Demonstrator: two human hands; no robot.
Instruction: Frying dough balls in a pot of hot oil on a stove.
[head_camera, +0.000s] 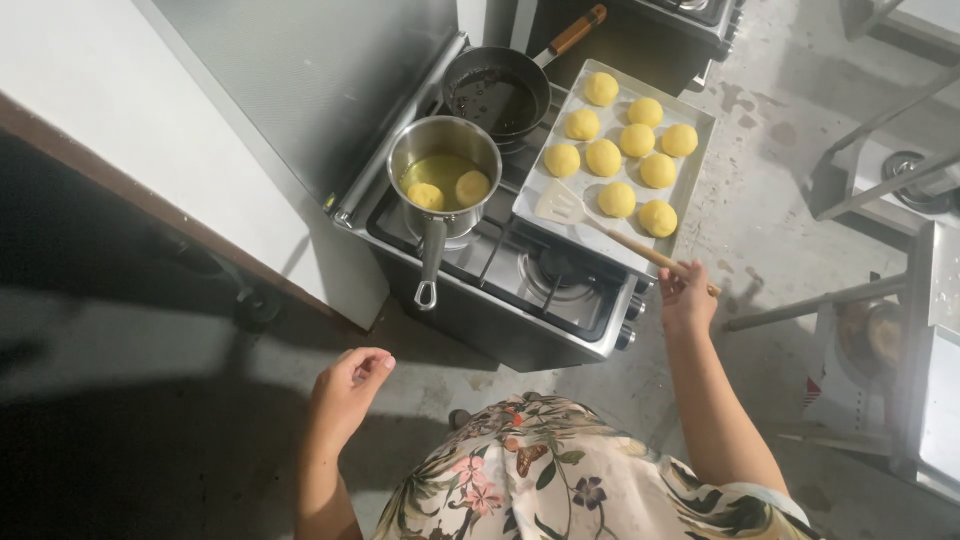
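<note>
The right hand (686, 295) has its grip closed around the wooden handle of a slotted spatula (562, 205), whose blade rests on the tray (690, 190) just beyond the grip, beside nine yellow dough balls (617, 199). The left hand (347, 388) hangs loosely curled and holds nothing, well short of the steel saucepan (445, 170), where two dough pieces float in oil on the stove (560, 300).

The stove (520, 290) carries a steel saucepan (444, 165), a dark frying pan (497, 92), seemingly holding oil, and a tray (690, 120) of dough balls.
</note>
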